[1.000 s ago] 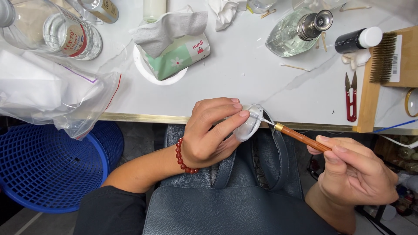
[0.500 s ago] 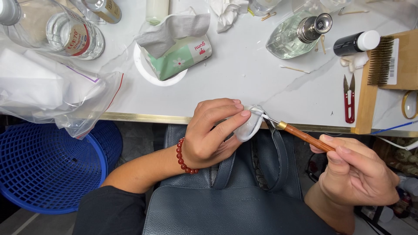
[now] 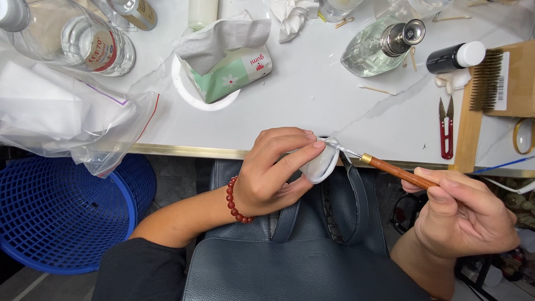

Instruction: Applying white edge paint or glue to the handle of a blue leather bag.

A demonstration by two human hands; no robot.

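Left hand: the left hand (image 3: 267,175), a red bead bracelet (image 3: 234,200) on its wrist, is clamped on a small white pad (image 3: 320,164), thumb and fingers pinching it.
Right hand: the right hand (image 3: 465,217) grips a wooden-handled tool (image 3: 395,171), its metal tip touching the pad's top edge.
Pad: held just below the worktop (image 3: 312,106) edge, above a dark blue leather bag (image 3: 301,262).
Worktop: tissue pack (image 3: 225,69), glass bottle (image 3: 379,47), red snips (image 3: 446,128).
Left side: blue basket (image 3: 61,217).
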